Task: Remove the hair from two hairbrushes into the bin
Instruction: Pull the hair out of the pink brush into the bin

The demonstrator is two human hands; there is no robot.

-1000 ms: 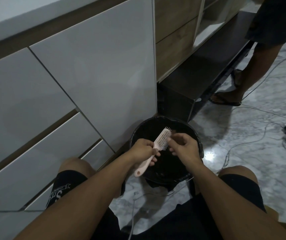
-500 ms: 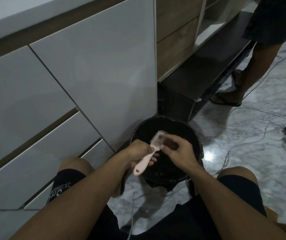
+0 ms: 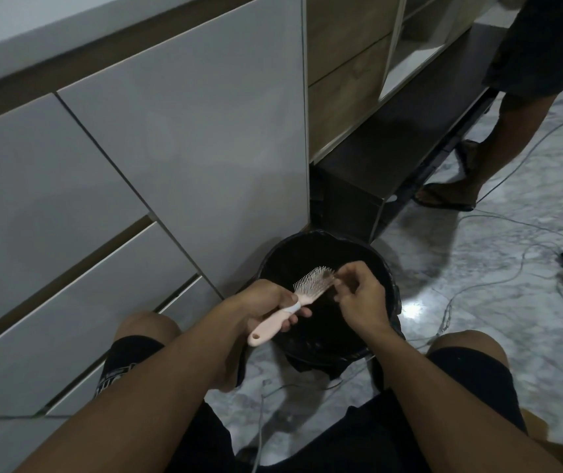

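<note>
- The pale pink plastic hairbrush (image 3: pixel 288 307) with its rows of thin bristles is held over the mouth of the bin, its handle gripped by the left hand (image 3: pixel 266 300), whose fingers are curled round the neck just below the head.
- A small dark tuft of hair (image 3: pixel 328 275) is seen at the far tip of the bristles, where it is pinched by the fingers (image 3: pixel 341 280) of the right hand (image 3: pixel 362 298); it has not yet been pulled free.
- The round black bin (image 3: pixel 380 268), lined with a black bag, stands on the marble floor just below both hands; whether hair already lies inside cannot be told against the dark liner.
- Progress is judged as partial: this brush is not yet cleared, and a second hairbrush is not in view, so its state is unknown.
</note>
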